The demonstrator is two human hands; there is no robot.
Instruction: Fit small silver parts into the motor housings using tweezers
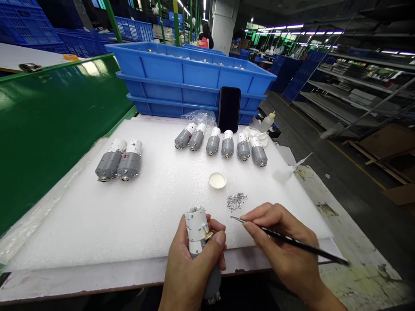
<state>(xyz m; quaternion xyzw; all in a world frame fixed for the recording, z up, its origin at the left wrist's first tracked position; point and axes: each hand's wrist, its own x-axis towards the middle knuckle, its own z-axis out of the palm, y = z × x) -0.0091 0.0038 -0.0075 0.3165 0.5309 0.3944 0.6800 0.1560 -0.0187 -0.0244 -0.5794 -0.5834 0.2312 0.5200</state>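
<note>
Upright near the front edge, a grey-and-white cylindrical model [196,231] with small studs and a gold-coloured part on its side is gripped by my left hand [191,268]. Its lower grey body is partly hidden by my fingers. My right hand [285,242] pinches a thin black-handled tool [300,244] with a narrow metal tip, like a fine brush; its exact kind is unclear. The tip points left, just below a scatter of tiny silver pieces [236,201]. Behind these pieces lies a shallow round dish [217,180] with something pale in it.
Similar models stand in a back row [228,144] and as a pair at left [129,162], on white foam sheet [78,216]. A phone [229,109] leans on stacked blue crates [191,82]. A squeeze bottle [267,122] stands back right; a green panel [61,116] borders the left.
</note>
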